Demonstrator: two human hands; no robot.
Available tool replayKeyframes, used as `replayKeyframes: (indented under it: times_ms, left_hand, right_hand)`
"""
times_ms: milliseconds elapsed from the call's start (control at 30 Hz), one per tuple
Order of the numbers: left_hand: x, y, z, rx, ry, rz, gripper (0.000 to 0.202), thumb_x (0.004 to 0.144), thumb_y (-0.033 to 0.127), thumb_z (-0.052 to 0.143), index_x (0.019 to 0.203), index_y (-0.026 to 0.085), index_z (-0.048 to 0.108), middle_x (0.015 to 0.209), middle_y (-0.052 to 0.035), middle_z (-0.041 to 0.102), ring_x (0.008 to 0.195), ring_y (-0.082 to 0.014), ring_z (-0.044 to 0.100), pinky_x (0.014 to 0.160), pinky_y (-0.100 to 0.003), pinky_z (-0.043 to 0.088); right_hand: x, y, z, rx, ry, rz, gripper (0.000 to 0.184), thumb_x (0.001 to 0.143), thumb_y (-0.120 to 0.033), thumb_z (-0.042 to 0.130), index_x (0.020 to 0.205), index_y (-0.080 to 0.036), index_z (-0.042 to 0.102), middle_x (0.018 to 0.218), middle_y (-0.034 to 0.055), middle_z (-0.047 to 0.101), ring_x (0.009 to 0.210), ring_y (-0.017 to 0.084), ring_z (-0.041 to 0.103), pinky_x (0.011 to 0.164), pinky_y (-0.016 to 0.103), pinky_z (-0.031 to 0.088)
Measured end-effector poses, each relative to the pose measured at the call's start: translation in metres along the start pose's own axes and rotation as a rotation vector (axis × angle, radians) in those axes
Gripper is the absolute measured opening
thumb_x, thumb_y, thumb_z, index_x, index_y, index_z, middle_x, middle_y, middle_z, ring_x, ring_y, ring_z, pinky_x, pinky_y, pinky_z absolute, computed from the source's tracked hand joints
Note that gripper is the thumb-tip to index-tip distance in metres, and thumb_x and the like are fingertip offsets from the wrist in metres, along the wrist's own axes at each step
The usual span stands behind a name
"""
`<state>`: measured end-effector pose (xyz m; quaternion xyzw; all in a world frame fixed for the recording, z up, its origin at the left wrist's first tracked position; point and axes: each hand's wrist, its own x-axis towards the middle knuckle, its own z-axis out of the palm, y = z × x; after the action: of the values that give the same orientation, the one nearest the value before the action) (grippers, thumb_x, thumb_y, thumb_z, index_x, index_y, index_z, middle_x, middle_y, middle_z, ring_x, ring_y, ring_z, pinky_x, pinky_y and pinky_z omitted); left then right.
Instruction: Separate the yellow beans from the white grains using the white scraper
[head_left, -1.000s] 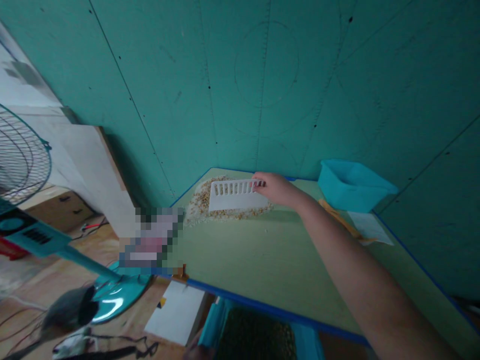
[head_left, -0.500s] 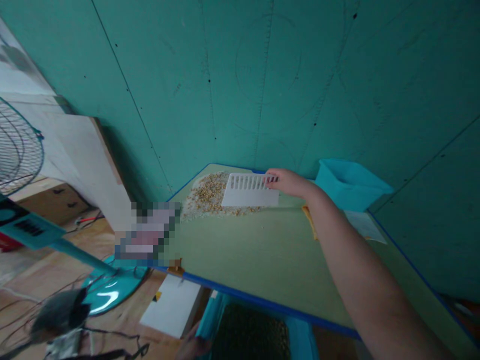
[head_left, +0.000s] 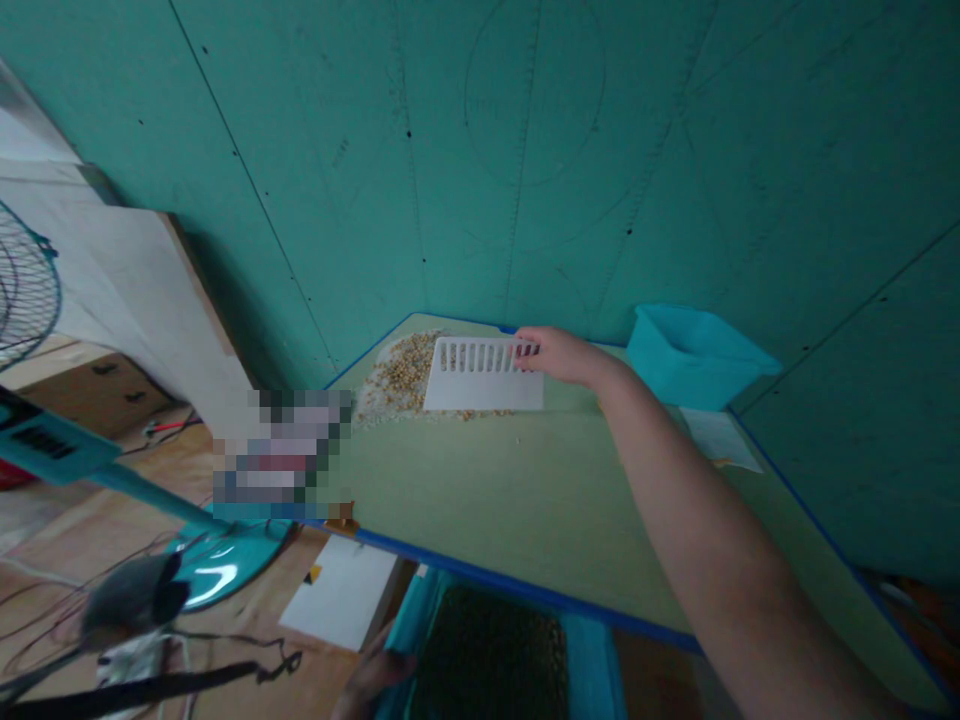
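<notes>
My right hand grips a white slotted plastic scraper by its upper right corner, the fingers closed near the slots. The scraper stands tilted over a spread of yellowish kernels and pale grains at the far left of the table, hiding part of it. Low in the view, my left hand is dim and partly cut off, its fingers closed at the left wall of a blue bin. Dark, grainy contents fill the bin, which sits below the table's front edge.
The pale green table has blue edging and backs onto a green wall. A blue tub and a white paper lie at the right. Left are a blue fan, a white box, a dark scoop-like object and cables.
The whole view has shifted slightly. My right hand and the scraper stay over the kernels, nearly unmoved against the table. My left hand remains at the bin.
</notes>
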<state>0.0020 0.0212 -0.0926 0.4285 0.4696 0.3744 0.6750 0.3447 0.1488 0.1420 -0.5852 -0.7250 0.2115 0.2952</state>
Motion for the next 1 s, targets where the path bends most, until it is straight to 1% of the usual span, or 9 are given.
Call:
replayKeyframes:
  times_ms: [133,267,333,533,600,733,900,1000]
  left_hand:
    - [-0.001,0.005,-0.004,0.004,0.008,0.008,0.014,0.054,0.014,0.063,0.055,0.027,0.067,0.041,0.0018,0.062,0.046,-0.0207,0.057,0.052,-0.033,0.051]
    - [-0.003,0.004,-0.003,0.012,0.006,-0.003,0.019,0.055,0.01,0.06,0.057,0.026,0.069,0.046,0.0013,0.064,0.048,-0.0218,0.058,0.052,-0.034,0.05]
    - [-0.003,0.002,-0.002,0.014,0.005,-0.013,0.019,0.056,0.01,0.059,0.057,0.026,0.069,0.045,0.0016,0.064,0.047,-0.0215,0.057,0.051,-0.034,0.05]
    - [0.001,-0.003,0.0,0.015,0.016,-0.026,0.023,0.052,0.008,0.06,0.058,0.027,0.07,0.047,0.0033,0.067,0.043,-0.0183,0.056,0.047,-0.029,0.048]
    - [0.003,-0.004,-0.002,0.017,0.013,-0.023,0.021,0.05,0.009,0.062,0.056,0.027,0.069,0.048,0.0034,0.067,0.046,-0.0189,0.057,0.049,-0.029,0.048]
    - [0.006,-0.005,-0.007,0.015,0.004,-0.019,0.018,0.046,0.01,0.066,0.049,0.027,0.065,0.04,0.0029,0.062,0.052,-0.0222,0.059,0.056,-0.032,0.05]
    - [0.005,-0.004,-0.006,-0.007,-0.003,-0.041,0.016,0.05,0.012,0.063,0.057,0.026,0.067,0.039,0.0026,0.06,0.045,-0.0216,0.056,0.049,-0.034,0.049]
    - [0.003,-0.003,-0.003,-0.034,-0.005,-0.039,0.016,0.05,0.011,0.062,0.057,0.025,0.066,0.038,0.0032,0.059,0.041,-0.0202,0.055,0.048,-0.034,0.049]
  right_hand:
    - [0.003,0.005,0.003,0.044,-0.019,-0.02,0.008,0.069,-0.015,0.056,0.076,-0.019,0.055,0.079,0.0029,0.063,0.068,0.016,0.056,0.055,0.024,0.038]
    - [0.004,0.007,0.003,0.034,-0.022,-0.023,0.008,0.069,-0.015,0.057,0.076,-0.019,0.055,0.079,0.0024,0.063,0.068,0.015,0.055,0.056,0.023,0.038]
    - [0.003,0.007,0.002,0.04,-0.018,-0.02,0.009,0.069,-0.015,0.057,0.076,-0.019,0.055,0.079,0.0024,0.063,0.068,0.015,0.055,0.055,0.023,0.038]
    - [-0.001,0.002,-0.005,0.025,0.019,0.021,0.008,0.069,-0.013,0.055,0.076,-0.018,0.054,0.073,0.0022,0.062,0.063,0.015,0.054,0.053,0.023,0.038]
    - [-0.002,0.002,-0.006,0.015,0.033,0.029,0.009,0.068,-0.012,0.055,0.075,-0.018,0.054,0.071,0.0018,0.061,0.063,0.015,0.054,0.052,0.023,0.037]
    - [-0.001,0.004,-0.003,-0.008,0.021,0.036,0.009,0.069,-0.013,0.055,0.076,-0.018,0.055,0.074,0.0031,0.061,0.064,0.015,0.054,0.052,0.024,0.037]
    - [0.001,0.004,0.001,-0.015,-0.013,0.016,0.008,0.07,-0.015,0.055,0.077,-0.018,0.055,0.076,0.0034,0.062,0.067,0.015,0.055,0.054,0.023,0.038]
    - [0.002,0.004,0.002,-0.024,-0.034,0.014,0.009,0.071,-0.015,0.055,0.08,-0.017,0.055,0.077,0.0035,0.063,0.066,0.014,0.055,0.053,0.021,0.038]
